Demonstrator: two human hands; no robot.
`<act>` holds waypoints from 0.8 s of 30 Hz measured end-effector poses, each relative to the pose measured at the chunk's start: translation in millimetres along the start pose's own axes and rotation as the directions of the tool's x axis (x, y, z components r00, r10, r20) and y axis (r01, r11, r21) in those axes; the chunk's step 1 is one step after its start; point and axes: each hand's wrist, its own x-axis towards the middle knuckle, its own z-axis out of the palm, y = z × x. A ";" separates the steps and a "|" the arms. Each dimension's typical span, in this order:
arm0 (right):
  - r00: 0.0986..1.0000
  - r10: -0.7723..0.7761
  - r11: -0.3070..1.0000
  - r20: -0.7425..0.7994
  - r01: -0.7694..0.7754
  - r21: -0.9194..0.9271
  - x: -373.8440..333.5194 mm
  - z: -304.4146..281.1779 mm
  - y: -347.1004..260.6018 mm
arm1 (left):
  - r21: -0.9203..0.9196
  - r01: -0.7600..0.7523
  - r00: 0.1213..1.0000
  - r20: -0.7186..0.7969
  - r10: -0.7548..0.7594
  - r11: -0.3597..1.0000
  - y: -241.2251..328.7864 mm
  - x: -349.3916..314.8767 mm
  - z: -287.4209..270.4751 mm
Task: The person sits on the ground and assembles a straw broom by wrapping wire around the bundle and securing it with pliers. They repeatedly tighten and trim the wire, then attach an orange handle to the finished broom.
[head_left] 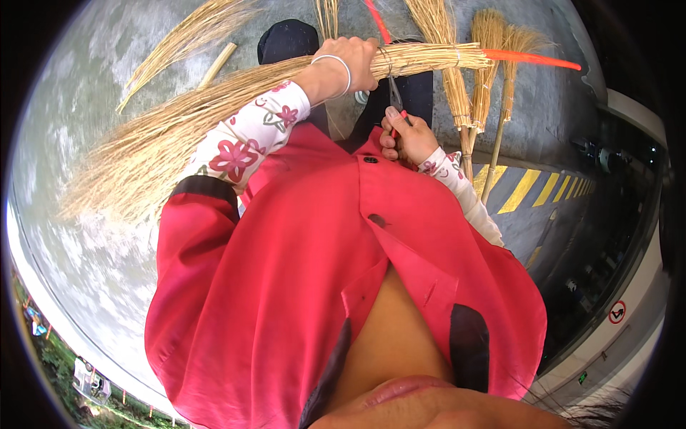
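Observation:
A long bundle of straw-coloured broom bristles (279,77) lies across my thighs, its loose ends fanning out to the left and its tight, cut end to the right. My left hand (348,66) is wrapped over the bundle near the bound part, where a thin dark tie (386,61) circles it. Below that tie, my right hand (413,139) is closed on red-handled pliers (394,94). Their grey jaws point up to the tie; whether they grip it is too small to tell. An orange-red tapered strip (532,58) shows beyond the cut end.
Several brooms (488,71) with stick handles lie on the grey floor to the right. Loose bristles (182,43) and a short pale stick (217,64) lie at the far left. Another orange-red strip (377,21) is behind the bundle. Yellow-and-dark floor stripes (519,191) run along the right.

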 end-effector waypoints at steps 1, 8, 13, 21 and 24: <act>0.998 0.007 0.997 0.056 -0.011 0.074 1.8 0.3 0.2 | 0.010 0.002 1.000 -0.029 -0.002 1.000 0.2 -0.1 2.1; 0.924 0.075 0.900 0.374 -0.224 0.375 4.0 0.0 -4.1 | 0.102 -0.010 0.996 -0.090 0.019 0.995 -0.5 -1.6 11.4; 0.784 0.000 0.742 0.621 -0.416 0.525 1.2 4.4 -8.4 | 0.176 -0.058 0.975 -0.201 0.093 0.983 -7.7 -9.0 14.3; 0.647 -0.216 0.579 0.731 -0.518 0.630 6.7 4.8 21.1 | 0.279 -0.156 0.875 -0.406 0.264 0.947 -18.8 -27.6 27.0; 0.554 -0.298 0.548 0.777 -0.567 0.614 9.1 5.2 27.1 | 0.295 -0.169 0.841 -0.455 0.294 0.941 -18.4 -33.8 29.1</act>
